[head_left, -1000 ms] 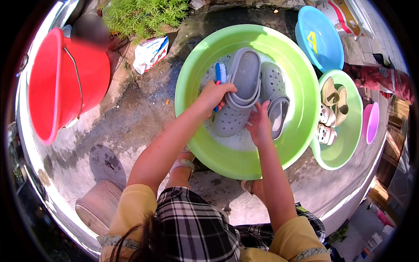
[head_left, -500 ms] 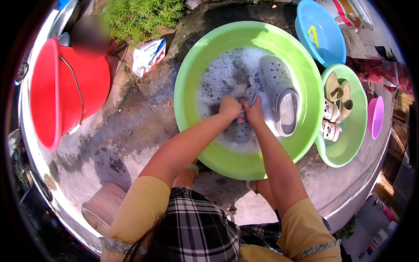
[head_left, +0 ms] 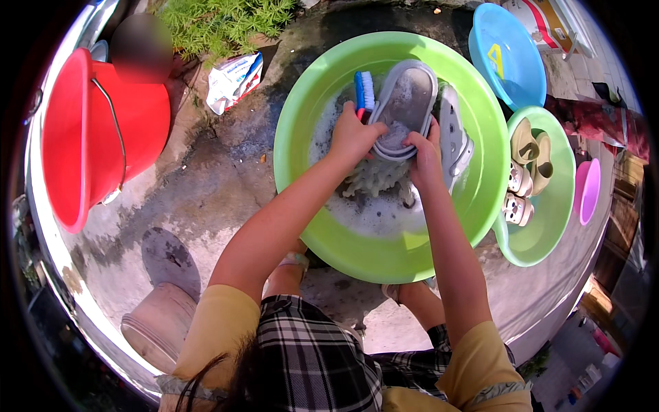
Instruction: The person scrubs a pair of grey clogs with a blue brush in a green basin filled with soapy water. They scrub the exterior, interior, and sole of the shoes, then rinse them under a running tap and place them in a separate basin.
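Note:
Above the suds in a big lime-green basin (head_left: 292,161), a grey clog (head_left: 406,93) is tilted with its opening toward me. My left hand (head_left: 350,141) is closed on its left edge and also holds a blue-and-red scrub brush (head_left: 364,93) with white bristles, pointing up. On the clog's right edge, my right hand (head_left: 428,154) grips the rim near the heel, thumb at the opening. Foam lies inside the shoe. A second grey clog (head_left: 454,137) rests on its side by the basin's right wall, partly behind my right hand.
At the right stand a blue basin (head_left: 516,38), a pale green basin (head_left: 539,240) with several shoes, and a pink bowl (head_left: 588,192). A red bucket (head_left: 141,130), a crumpled packet (head_left: 233,82) and a beige bucket (head_left: 161,326) are leftward. A person's dark red sleeve (head_left: 604,123) shows far right.
Both hands have risen from the suds, lifting the clog and turning its opening toward me. The brush now shows clearly in the left hand. The second clog has tipped onto its side.

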`<state>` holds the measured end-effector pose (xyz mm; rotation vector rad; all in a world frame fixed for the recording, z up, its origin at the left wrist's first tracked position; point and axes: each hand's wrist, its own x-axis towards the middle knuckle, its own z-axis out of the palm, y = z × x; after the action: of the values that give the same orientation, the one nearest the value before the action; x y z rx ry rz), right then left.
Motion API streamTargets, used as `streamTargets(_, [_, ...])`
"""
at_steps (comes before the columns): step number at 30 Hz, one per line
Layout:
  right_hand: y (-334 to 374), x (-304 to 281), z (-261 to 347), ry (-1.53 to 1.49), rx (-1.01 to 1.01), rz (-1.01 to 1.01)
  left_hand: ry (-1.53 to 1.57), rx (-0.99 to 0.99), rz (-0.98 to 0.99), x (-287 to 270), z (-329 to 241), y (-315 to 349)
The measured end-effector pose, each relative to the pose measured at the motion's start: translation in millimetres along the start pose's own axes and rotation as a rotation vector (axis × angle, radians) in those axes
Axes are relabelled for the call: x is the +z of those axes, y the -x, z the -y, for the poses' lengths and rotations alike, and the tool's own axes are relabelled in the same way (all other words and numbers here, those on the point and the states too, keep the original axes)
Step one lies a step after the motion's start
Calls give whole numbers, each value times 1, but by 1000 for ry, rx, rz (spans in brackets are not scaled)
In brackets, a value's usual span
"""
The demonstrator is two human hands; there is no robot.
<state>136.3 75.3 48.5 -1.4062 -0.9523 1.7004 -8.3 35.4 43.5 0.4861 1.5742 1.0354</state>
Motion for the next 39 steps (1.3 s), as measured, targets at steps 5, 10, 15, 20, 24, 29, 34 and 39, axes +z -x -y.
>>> streamTargets(5, [17,2,30,9,-185,59,103,161,141,-12,-29,30])
streamTargets(10, [35,13,65,55,-247,55,176,191,181,-16,-48,50])
streamTargets(15, [42,17,92,33,-368,98,271,240,217,-16,-55,55])
streamTargets(20, [46,31,110,149,-466,-21,391,297,325,-19,-50,50])
streamTargets(24, [49,38,115,252,-501,-135,455,223,420,-21,-38,44])
streamTargets(29, [51,38,115,309,-485,-176,577,115,445,-20,-38,43])
streamTargets(34, [61,44,119,184,-609,-160,467,-11,351,-21,-28,34])
streamTargets(39, [68,36,116,113,-784,-91,352,2,289,-17,-15,33])
